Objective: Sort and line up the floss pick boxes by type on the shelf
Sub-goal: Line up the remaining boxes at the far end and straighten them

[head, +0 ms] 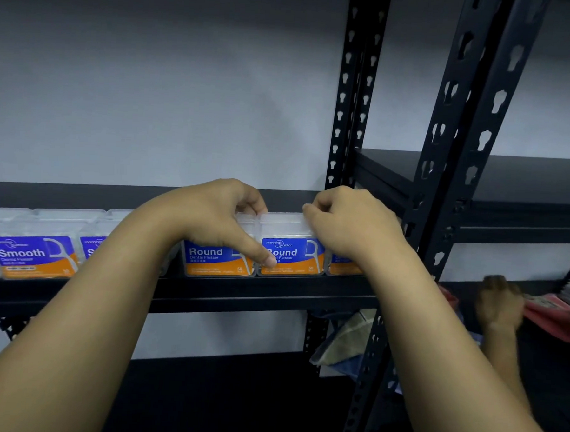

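Left hand [220, 219]: we clamp one Round box [217, 260], steadying it.
Right hand [349, 222]: we pinch the neighbouring Round box [291, 255], squaring fronts.
Smooth boxes [32, 255]: grouped left along the shelf [256, 292].

Floss pick boxes [292, 246]: clear glossy plastic, printed paper labels. Shelf [240, 294]: matt black painted metal.

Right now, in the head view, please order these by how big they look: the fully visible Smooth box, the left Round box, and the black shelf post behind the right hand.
1. Black shelf post, clearly the largest.
2. Smooth box and left Round box: these look alike; the left hand hides part of the Round box, so I do not rank them.
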### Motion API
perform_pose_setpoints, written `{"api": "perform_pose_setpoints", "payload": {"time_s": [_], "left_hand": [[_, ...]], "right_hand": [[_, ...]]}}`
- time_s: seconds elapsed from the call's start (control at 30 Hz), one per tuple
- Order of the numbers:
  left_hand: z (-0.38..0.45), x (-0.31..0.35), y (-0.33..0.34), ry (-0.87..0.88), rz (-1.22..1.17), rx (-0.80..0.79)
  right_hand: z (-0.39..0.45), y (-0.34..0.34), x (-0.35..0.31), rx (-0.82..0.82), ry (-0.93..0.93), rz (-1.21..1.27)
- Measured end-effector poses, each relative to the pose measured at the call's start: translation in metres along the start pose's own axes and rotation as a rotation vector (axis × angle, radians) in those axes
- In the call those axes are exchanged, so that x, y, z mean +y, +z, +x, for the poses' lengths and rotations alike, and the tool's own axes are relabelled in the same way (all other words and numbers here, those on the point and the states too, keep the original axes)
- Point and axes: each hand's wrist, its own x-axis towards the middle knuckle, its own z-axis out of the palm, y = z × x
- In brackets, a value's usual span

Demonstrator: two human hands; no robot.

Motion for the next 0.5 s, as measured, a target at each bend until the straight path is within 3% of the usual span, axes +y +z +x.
{"api": "perform_pose_setpoints", "payload": {"time_s": [0.33,0.5], "left_hand": [[-0.002,0.001,-0.007,0.027,-0.052,0.008],[-0.018,-0.015,-0.032,0.027,-0.063,0.264]], "right_hand": [[0.004,-0.006,-0.006,0.009,-0.025,0.057],[0.014,-0.011,-0.032,-0.001,-0.107,0.079]]}}
